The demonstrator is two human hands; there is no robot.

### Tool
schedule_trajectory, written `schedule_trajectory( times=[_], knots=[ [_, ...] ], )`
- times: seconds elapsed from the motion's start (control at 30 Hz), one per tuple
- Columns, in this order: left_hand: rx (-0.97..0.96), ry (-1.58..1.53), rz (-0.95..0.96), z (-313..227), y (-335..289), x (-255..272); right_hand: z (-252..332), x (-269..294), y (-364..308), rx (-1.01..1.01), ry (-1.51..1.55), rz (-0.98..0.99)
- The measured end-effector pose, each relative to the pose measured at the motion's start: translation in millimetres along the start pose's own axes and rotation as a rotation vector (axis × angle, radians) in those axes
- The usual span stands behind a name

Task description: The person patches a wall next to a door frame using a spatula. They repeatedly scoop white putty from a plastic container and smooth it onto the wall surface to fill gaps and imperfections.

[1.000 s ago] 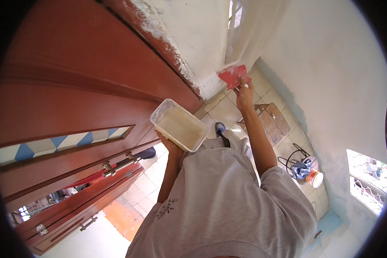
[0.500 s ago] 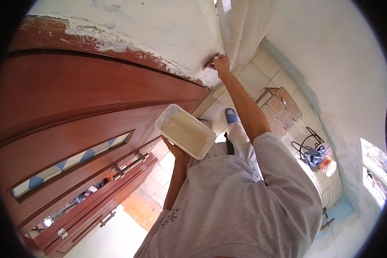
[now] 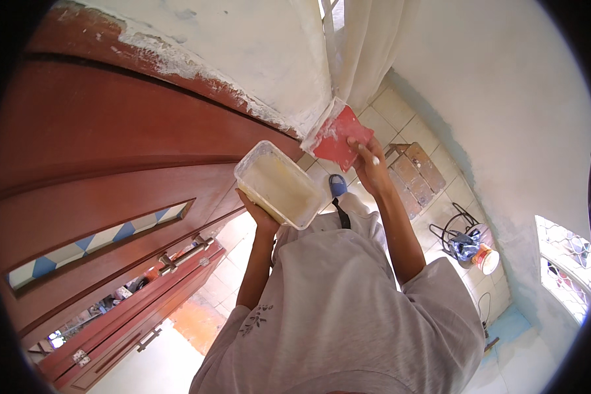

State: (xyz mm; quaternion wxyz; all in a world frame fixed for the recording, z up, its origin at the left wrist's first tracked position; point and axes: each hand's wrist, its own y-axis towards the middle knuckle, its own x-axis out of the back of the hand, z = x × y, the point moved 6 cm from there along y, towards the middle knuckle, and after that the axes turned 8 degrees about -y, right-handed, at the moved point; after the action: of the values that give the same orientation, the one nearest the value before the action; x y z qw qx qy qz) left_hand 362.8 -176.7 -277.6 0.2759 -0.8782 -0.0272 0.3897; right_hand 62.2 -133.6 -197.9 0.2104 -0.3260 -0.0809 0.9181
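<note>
My right hand (image 3: 369, 163) is closed around a flat red scraper (image 3: 339, 136), whose broad face shows smears of whitish filler. The scraper is held in front of the lower end of the white wall (image 3: 243, 46), close to the curtain; whether it touches the wall I cannot tell. My left hand (image 3: 259, 211) grips a clear rectangular plastic tub (image 3: 281, 185) by its side and underside. Inside the tub lies a pale, cream-coloured layer. Rough white filler (image 3: 177, 62) runs along the edge of the reddish-brown door frame (image 3: 79, 33).
A red-brown door (image 3: 125, 138) fills the left side, with metal handles (image 3: 184, 256). A pale curtain (image 3: 368, 46) hangs beside the wall. On the tiled floor stand a wooden stool (image 3: 417, 172) and a black-framed chair (image 3: 450, 238) with a white and orange bucket (image 3: 486, 259).
My right hand has drawn back from the wall toward me, turning the scraper so that its red face shows. The tub in my left hand has stayed nearly in place.
</note>
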Motion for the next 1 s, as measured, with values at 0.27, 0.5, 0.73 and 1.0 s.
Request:
schedule_trajectory(
  times=[0.27, 0.5, 0.73, 1.0],
  knots=[
    [-0.324, 0.267, 0.364, -4.2, -2.4, -86.0, 88.3, -68.7, -71.7, 0.282, -1.05, 0.162],
    [-0.007, 0.066, 0.636, 37.0, 18.0, -90.7, 54.7, -125.2, -82.3, 0.557, -1.461, 0.262],
    [0.009, 0.017, 0.704, 37.0, 14.8, -92.9, 40.0, -133.9, -65.7, 0.632, -1.466, 0.187],
    [-0.17, -0.088, 0.658, 3.5, -7.5, -132.1, 60.4, -112.6, -60.4, 0.516, -1.405, 0.157]
  ],
)
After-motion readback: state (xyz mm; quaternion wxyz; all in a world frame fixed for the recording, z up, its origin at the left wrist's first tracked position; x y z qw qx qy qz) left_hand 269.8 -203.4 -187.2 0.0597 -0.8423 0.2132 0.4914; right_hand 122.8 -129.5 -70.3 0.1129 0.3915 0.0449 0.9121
